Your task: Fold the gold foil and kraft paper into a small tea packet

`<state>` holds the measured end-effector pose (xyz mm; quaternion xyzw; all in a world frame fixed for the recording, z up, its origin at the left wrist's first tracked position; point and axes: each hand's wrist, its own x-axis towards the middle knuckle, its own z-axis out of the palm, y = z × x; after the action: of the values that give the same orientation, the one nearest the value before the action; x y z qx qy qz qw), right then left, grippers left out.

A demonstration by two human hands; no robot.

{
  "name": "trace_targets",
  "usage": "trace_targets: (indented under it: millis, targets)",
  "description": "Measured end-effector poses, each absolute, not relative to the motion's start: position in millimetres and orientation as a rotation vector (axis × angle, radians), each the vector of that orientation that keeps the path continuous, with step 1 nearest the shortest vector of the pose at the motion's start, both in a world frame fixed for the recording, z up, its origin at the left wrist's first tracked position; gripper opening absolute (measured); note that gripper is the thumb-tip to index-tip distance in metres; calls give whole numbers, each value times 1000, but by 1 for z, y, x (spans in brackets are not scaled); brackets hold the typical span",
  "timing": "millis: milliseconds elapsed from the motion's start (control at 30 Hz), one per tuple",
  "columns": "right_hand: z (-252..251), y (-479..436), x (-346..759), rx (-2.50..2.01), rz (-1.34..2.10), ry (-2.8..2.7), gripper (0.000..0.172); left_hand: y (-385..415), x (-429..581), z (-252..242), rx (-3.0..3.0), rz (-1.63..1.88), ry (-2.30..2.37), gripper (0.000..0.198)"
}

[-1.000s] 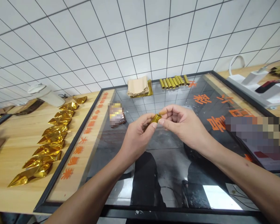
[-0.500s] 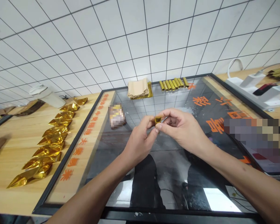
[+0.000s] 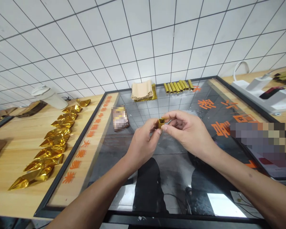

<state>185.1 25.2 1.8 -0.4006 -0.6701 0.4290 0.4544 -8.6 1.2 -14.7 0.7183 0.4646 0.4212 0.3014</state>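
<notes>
Above the glass top (image 3: 171, 178), a short tube of gold foil paper (image 3: 161, 123) is between my fingertips, its open end showing. My left hand (image 3: 143, 140) pinches it from the left between thumb and forefinger. From the other side my right hand (image 3: 189, 132) touches it with thumb and forefinger, its remaining fingers curled in. A stack of tan-backed gold paper sheets (image 3: 143, 89) lies beyond the hands by the wall. To its right, several rolled gold paper tubes (image 3: 177, 86) lie in a row.
Several folded gold foil pieces (image 3: 53, 140) line the wooden table at left, near a whitish cup (image 3: 49, 97). A small blurred packet (image 3: 120, 119) sits on the glass. At right are a white power strip (image 3: 255, 93) and a blurred phone-like device (image 3: 274, 152).
The tube's opening now appears wider and squarer between my fingertips. Both hands stay in nearly the same place, and the whole view has shifted slightly.
</notes>
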Motion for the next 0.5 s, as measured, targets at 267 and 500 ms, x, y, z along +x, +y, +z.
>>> trace_targets:
  millis: [267,500]
  targets:
    - [-1,25,182,-919,1134,-1621,17,1,-7,-11,1942,1027,1171,30]
    - [-8,28,185,-911,1019,-1701,26,3,-7,-11,1920,1016,1108,18]
